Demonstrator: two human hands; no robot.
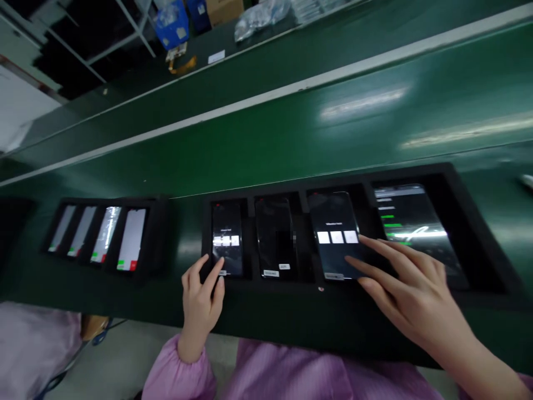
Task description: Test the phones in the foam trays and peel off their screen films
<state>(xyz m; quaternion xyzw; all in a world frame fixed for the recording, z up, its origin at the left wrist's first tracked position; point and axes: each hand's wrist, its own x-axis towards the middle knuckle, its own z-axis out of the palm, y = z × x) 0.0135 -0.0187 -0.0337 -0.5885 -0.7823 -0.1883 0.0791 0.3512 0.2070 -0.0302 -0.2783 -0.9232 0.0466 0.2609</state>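
Note:
In front of me a black foam tray [306, 188] holds several smartphones in separate slots. My left hand [202, 297] rests at the lower edge of the leftmost smartphone [227, 219], fingers spread, one fingertip over its screen. That screen shows a row of white squares. Beside it lies a dark-screened smartphone [272, 228] with small white labels. My right hand [410, 286] reaches over the third smartphone [333, 208], fingers apart, near its white squares. Under and behind that hand, the rightmost smartphone [408, 205] shows green and white lines of text.
Another black tray [156, 239] at the left holds several smartphones with pale screens. The green bench [258, 144] runs across, with a pale rail [233, 108] behind. On the far shelf are a blue bin [171, 28], a cardboard box [225, 11] and plastic bags [260, 19].

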